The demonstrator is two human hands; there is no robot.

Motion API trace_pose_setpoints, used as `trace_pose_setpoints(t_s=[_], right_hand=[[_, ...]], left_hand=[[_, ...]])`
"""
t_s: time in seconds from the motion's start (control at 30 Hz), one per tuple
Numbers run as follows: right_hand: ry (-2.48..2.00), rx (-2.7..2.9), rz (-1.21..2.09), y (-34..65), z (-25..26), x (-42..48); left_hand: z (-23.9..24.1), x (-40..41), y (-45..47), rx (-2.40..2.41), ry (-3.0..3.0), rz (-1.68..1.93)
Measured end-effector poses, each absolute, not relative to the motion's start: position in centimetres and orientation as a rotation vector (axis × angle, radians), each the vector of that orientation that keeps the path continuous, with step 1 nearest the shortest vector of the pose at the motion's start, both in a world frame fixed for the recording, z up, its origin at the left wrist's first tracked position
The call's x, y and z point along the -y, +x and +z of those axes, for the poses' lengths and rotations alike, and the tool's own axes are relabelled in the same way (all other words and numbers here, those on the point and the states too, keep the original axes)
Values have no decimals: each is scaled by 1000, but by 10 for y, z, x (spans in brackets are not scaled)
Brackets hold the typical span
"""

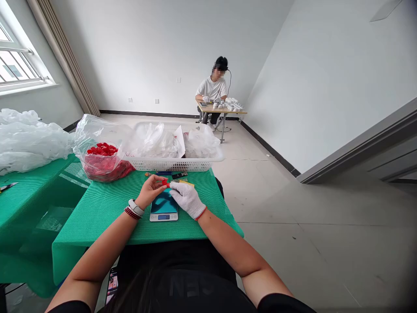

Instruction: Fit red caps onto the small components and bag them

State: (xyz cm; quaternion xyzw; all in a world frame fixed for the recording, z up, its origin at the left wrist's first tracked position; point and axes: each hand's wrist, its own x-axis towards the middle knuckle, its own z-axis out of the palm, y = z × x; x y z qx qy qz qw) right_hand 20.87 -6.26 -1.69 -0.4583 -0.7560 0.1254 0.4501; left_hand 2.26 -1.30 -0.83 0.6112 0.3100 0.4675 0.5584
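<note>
My bare left hand (151,190) pinches a small red plastic piece (164,182) between its fingertips. Opposite it, my right hand (188,198), in a white knitted glove with a red cuff, has its fingers closed at the piece's right side; whether it is one part or two I cannot tell. Both hands are over the far part of a digital scale (163,217) with a shiny blue plate and a lit display. Behind the hands stands a white plastic basket (169,164) with clear plastic bags inside. A clear bag of red pieces (103,163) sits to its left.
Green mesh cloth (104,213) covers the table. Piled clear plastic bags (31,141) lie on the left table, with a blade (8,187) near its edge. A black object (179,175) lies before the basket. Farther back, another person (213,89) sits at a table holding white items.
</note>
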Motion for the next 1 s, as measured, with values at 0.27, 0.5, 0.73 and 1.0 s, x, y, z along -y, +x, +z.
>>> trace_pose_setpoints(t_s=[0.27,0.5,0.73,1.0], right_hand=[[-1152,1807,395,209,-8,65],[-1162,1785,456,210,-7,64],[-1150,1782,527,211,-8,64],[-1141,1811,433,211,-6,64]], left_hand=[[-7,13,22,-658,1481,1041],[-4,16,22,-598,1509,999],[-11,14,21,-574,1576,952],[-1,18,22,-634,1509,981]])
